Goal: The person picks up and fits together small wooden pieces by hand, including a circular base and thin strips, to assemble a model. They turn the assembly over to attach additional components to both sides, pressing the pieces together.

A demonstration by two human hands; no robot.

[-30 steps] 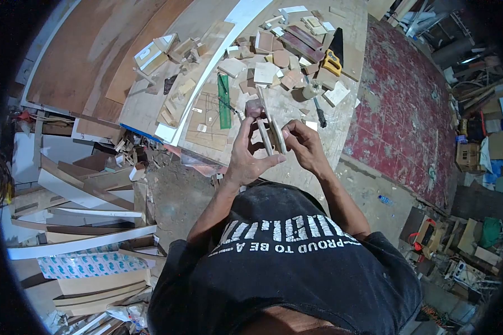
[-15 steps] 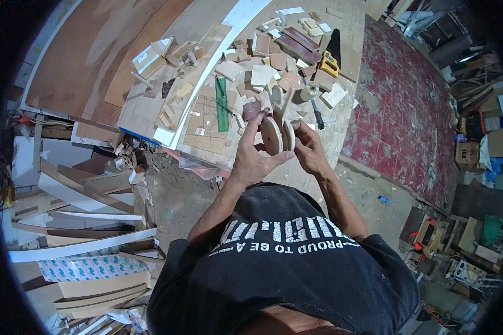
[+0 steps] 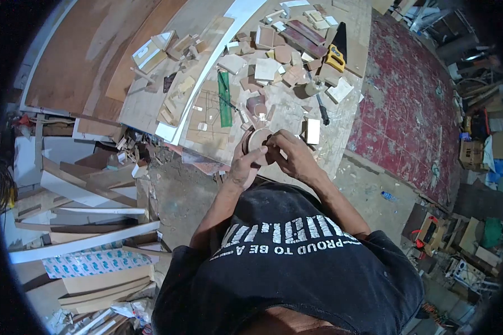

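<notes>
A round wooden disc piece (image 3: 258, 139) is held above the near edge of the workbench (image 3: 332, 151). My left hand (image 3: 244, 166) is closed round its left side, with the thumb on its face. At its right side my right hand (image 3: 294, 157) has its fingers bent together against the disc; whether they pinch something small cannot be made out. Just beyond the hands lie a dark reddish round piece (image 3: 255, 104) and a green strip (image 3: 224, 99). A white-topped block (image 3: 313, 132) stands right of my right hand.
Wood offcuts (image 3: 267, 69) are scattered over the bench, with a yellow-handled saw (image 3: 336, 57) and a dark-handled tool (image 3: 323, 111) at the right. Curved boards (image 3: 89, 249) are stacked at the lower left. A red floor panel (image 3: 399, 111) lies right of the bench.
The disc piece has turned from edge-on to face-up and moved slightly left and down. My right hand has shifted left onto its side, uncovering the white-topped block.
</notes>
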